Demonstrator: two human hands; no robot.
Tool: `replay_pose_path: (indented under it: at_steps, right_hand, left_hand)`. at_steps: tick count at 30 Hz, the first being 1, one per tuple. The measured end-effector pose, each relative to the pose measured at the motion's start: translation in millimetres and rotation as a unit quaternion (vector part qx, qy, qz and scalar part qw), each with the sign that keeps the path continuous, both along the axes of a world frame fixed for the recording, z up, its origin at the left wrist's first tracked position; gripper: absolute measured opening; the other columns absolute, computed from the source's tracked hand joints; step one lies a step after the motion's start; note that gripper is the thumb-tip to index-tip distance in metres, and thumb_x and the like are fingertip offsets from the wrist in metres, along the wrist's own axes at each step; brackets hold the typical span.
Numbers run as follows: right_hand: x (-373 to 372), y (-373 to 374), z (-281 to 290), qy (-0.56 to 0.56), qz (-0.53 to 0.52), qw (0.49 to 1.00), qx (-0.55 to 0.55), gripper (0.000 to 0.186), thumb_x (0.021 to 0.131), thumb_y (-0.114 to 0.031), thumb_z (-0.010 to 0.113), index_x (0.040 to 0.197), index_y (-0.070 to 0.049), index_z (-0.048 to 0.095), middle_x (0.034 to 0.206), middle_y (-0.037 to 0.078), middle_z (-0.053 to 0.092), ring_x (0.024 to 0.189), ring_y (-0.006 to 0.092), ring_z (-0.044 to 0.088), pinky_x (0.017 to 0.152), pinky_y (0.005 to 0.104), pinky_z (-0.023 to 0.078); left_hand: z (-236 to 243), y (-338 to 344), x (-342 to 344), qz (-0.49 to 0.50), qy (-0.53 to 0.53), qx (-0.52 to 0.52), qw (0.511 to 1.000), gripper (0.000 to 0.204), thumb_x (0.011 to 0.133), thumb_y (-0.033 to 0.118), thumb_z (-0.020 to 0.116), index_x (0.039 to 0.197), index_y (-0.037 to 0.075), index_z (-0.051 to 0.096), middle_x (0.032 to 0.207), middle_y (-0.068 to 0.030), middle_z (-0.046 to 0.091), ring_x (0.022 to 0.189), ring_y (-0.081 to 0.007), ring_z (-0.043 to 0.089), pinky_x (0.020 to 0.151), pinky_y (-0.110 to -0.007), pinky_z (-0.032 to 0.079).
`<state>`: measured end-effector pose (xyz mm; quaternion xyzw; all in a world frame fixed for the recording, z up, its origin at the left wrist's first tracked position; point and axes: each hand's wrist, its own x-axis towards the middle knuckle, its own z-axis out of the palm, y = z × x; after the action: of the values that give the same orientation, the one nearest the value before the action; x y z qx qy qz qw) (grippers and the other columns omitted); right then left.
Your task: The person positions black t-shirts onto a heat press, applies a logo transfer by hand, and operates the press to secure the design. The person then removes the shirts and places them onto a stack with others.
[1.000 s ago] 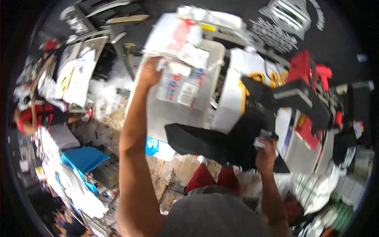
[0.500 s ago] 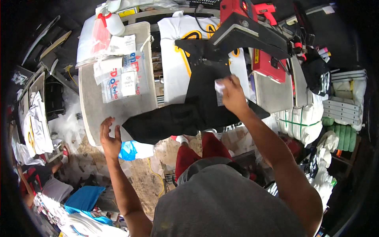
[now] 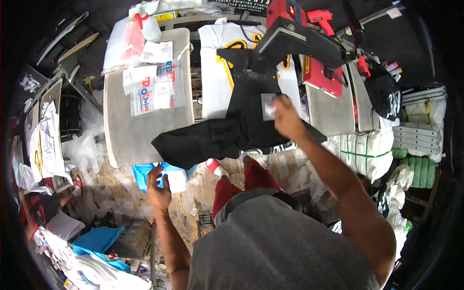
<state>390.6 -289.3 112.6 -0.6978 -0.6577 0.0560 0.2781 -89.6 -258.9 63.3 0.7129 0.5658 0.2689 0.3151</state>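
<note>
A black garment (image 3: 203, 140) with long narrow parts lies spread over the press bed in front of me. Near its middle is a small translucent film sheet (image 3: 268, 98) with a pale printed design. My right hand (image 3: 291, 121) is closed on a crumpled white wad (image 3: 271, 110), blurred by motion, at the sheet's lower right. Whether the wad is cloth or paper cannot be made out. My left hand (image 3: 159, 189) hangs off the table's front edge, fingers apart and holding nothing, left of the garment's near end.
Beyond the garment lies a white jersey (image 3: 215, 41) with yellow-and-black lettering, under the black press arm (image 3: 309, 50). A red box (image 3: 322, 77) stands right; a red heat gun (image 3: 321, 20) lies behind. The grey left board (image 3: 145, 137) bears plastic packets and a white spray bottle (image 3: 151, 30).
My left hand has moved right and toward me, away from the board's edge. My right hand has shifted slightly lower on the garment, uncovering more of the film sheet. The view has shifted slightly.
</note>
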Motion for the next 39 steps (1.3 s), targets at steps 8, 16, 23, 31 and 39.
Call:
replay_pose_path:
  at_steps: [8,16,23,31,39]
  right_hand:
    - [5,-4,5,-0.011,0.016,0.999,-0.048,0.031,0.077,0.009,0.053,0.103,-0.006,0.062,0.103,0.022,0.057,0.104,0.0439,0.054,0.093,0.0502,0.045]
    - [4,4,13,-0.022,0.043,0.996,-0.073,0.035,0.076,0.008,0.056,0.107,-0.008,0.061,0.11,0.021,0.053,0.102,0.0426,0.054,0.087,0.0488,0.048]
    - [2,4,9,-0.004,0.096,0.989,-0.11,0.034,0.077,0.005,0.057,0.108,-0.008,0.059,0.107,0.019,0.052,0.108,0.0429,0.053,0.094,0.05,0.047]
    - [-9,-2,15,0.027,0.072,0.994,-0.082,0.032,0.077,0.005,0.06,0.107,-0.007,0.061,0.104,0.018,0.053,0.105,0.041,0.054,0.087,0.0476,0.047]
    - [-64,-80,19,0.385,0.238,0.864,-0.221,0.054,0.084,-0.006,0.069,0.134,-0.002,0.048,0.121,0.018,0.064,0.113,0.0325,0.063,0.095,0.0402,0.05]
  left_hand:
    - [-12,-27,34,-0.005,-0.048,-0.051,0.998,0.03,0.085,0.0,0.069,0.114,0.008,0.065,0.119,-0.0103,0.064,0.09,-0.0231,0.067,0.07,-0.034,0.053]
    - [0,-33,66,-0.03,-0.078,-0.053,0.995,0.028,0.084,-0.004,0.066,0.111,0.004,0.065,0.115,-0.0133,0.065,0.086,-0.024,0.069,0.07,-0.032,0.053]
    - [16,-33,110,-0.058,-0.134,-0.048,0.988,0.025,0.081,-0.007,0.066,0.105,0.001,0.066,0.107,-0.0151,0.068,0.086,-0.0251,0.069,0.075,-0.033,0.054]
    - [27,-53,177,-0.108,-0.166,-0.072,0.978,0.023,0.084,-0.002,0.068,0.106,0.003,0.068,0.101,-0.0146,0.069,0.082,-0.0233,0.071,0.072,-0.032,0.056]
    - [45,-92,221,-0.041,-0.462,-0.49,0.738,0.043,0.1,0.03,0.06,0.132,0.005,0.047,0.117,-0.0094,0.06,0.104,-0.0186,0.062,0.082,-0.035,0.056]
